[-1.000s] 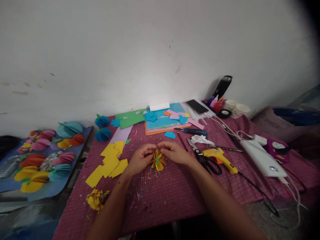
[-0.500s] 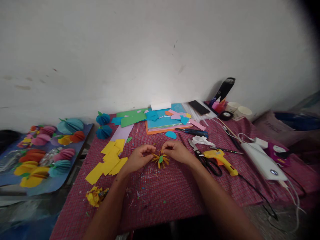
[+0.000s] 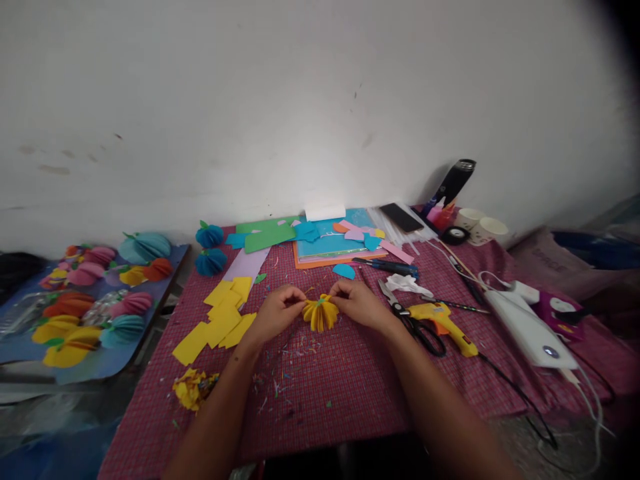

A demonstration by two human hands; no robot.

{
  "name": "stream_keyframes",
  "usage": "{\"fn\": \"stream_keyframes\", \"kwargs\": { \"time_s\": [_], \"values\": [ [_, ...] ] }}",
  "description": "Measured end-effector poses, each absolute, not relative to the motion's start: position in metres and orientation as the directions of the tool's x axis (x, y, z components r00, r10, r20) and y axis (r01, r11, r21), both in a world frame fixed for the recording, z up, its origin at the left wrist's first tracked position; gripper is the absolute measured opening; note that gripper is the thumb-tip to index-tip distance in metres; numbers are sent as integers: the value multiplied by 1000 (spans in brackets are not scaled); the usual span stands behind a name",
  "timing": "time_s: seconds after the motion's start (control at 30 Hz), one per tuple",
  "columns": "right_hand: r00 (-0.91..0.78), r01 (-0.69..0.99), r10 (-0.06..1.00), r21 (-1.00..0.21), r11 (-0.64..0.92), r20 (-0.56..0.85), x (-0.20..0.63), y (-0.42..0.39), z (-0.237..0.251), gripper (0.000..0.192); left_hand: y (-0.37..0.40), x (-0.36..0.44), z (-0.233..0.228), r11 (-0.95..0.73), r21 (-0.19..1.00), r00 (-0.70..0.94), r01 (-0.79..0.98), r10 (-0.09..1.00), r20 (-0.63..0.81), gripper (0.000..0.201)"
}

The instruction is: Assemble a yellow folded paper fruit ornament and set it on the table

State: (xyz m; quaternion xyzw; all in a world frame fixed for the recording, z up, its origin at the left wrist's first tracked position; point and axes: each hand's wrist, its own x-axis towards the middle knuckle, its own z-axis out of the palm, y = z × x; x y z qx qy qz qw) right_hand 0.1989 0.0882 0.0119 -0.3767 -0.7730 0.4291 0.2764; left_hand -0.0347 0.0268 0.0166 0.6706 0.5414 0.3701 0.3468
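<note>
A yellow paper pumpkin [image 3: 321, 315] with a green top was near the center of the frame, slightly below the middle, directly between the two hands. The left hand [image 3: 278, 311] came in from its left, thumb and forefinger pinched narrowly at the pumpkin's upper left edge. The right hand [image 3: 358, 307] mirrored it, its fingertips drawn together on the upper right edge. The pleated folds fanned downward below both sets of fingertips, over a red checked cloth [image 3: 345, 400] scattered with small paper scraps; whether the pumpkin touched the cloth could not be told.

Left of the left hand, yellow paper pieces [image 3: 223, 321] overlapped one another, and a crumpled yellow wad [image 3: 191, 389] sat toward the lower left, close to the left forearm. Just right of the right hand were scissors [image 3: 401, 309] and a yellow glue gun [image 3: 455, 331], with a white tissue [image 3: 404, 283] above them. A blue half-circle [image 3: 344, 271] lay above the right hand. Two blue paper pumpkins [image 3: 210, 262] stood in the left part of the frame, beyond the yellow pieces.
</note>
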Motion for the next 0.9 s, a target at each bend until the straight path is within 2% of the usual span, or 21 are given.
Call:
{"fn": "stream_keyframes", "kwargs": {
  "time_s": [0.1,0.17,0.4,0.57,0.77,0.9],
  "values": [
    [-526,339,843,-882,327,110,197,88,9,8,27,-32,16,-128,887,-52,443,984,168,12],
    [-508,323,852,-890,322,124,196,88,7,7,25,-31,18,-129,888,-110,440,974,196,15],
    [-412,273,888,-902,335,205,194,90,2,8,21,-21,24,-223,843,36,489,971,235,11],
    [-476,292,859,-888,356,188,193,88,1,8,23,-19,15,-255,848,75,465,965,250,13],
    [-566,289,798,-857,426,206,192,86,5,10,24,-21,5,-252,899,128,358,967,220,28],
    [-595,282,777,-851,443,207,191,85,4,14,24,-24,7,-234,922,176,308,967,186,31]
  ]
}}
